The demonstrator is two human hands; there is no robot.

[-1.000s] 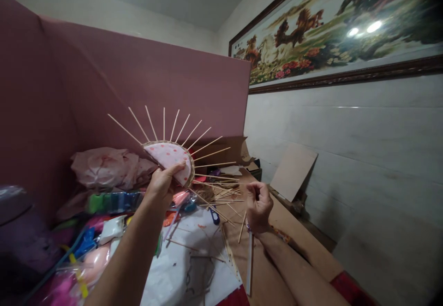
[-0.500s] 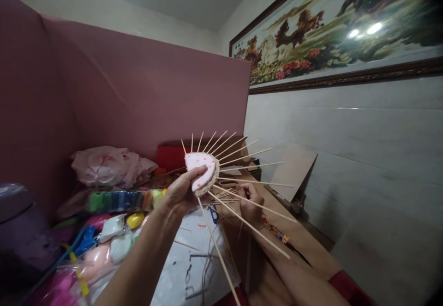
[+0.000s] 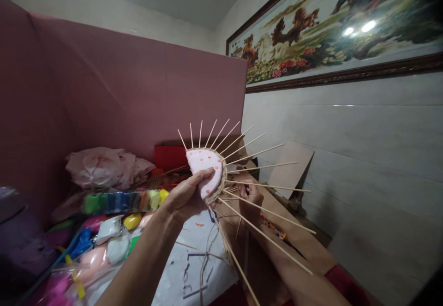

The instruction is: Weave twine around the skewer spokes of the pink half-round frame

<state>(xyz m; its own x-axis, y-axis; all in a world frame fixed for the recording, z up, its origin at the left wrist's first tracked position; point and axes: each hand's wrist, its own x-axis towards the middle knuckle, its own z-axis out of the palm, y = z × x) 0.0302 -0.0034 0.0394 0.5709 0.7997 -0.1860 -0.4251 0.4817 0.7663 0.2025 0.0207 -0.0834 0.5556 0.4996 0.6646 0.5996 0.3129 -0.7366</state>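
My left hand (image 3: 185,196) grips a half-round piece (image 3: 205,159), thumb on its pale pink face with red spots. Twine (image 3: 224,173) runs in rows along the curved edge. Several thin wooden sticks (image 3: 272,150) fan out from that edge, the lowest ones pointing down to the right. Behind the lower sticks is my right hand (image 3: 251,199), its fingers curled and pinched together. Whatever lies between those fingertips is too small to make out. Loose strands of cord (image 3: 205,264) hang below the piece over a white sheet (image 3: 173,276).
Bagged coloured clay (image 3: 119,246) and a strip of coloured packs (image 3: 121,201) lie at left, beside a purple container (image 3: 20,241). Crumpled pink cloth (image 3: 104,167) sits behind. A cardboard surface (image 3: 304,250) extends at right, with a leaning board (image 3: 289,170) by the wall.
The half-round piece, held in my left hand, has shifted slightly right and its sticks have swung a little. My right hand stays pinched in about the same place. The view has shifted slightly.
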